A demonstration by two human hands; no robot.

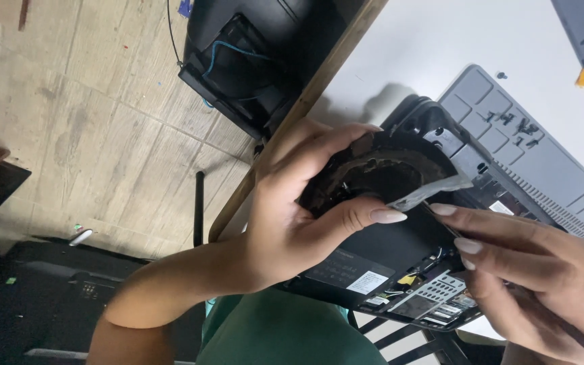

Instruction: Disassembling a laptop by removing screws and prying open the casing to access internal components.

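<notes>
Gripping a dusty black cooling fan (380, 172) between thumb and curled fingers, the left hand (299, 209) holds it tilted just above the opened laptop base (400, 250), which rests at the near edge of the white table (434, 40). The right hand (542, 277) pinches a thin dark tool (576, 338) between thumb and pressed-together fingers, its tip hidden near the fan's silver foil flap (427, 192). The main risk seems to be the fan's lead: thin wires (434, 257) show in the chassis below, and if one is attached to the fan, lifting or twisting further could strain it or tear its connector; whether it is attached cannot be told. The tool tip could also slip off the foil and scratch the exposed board area (434, 297). The laptop overhangs the table toward the lap, so a push from either hand might tip it. A grey bottom cover (528, 155) lies beside it, and a small loose screw (501, 75) sits on the table where a sleeve could sweep it off.
</notes>
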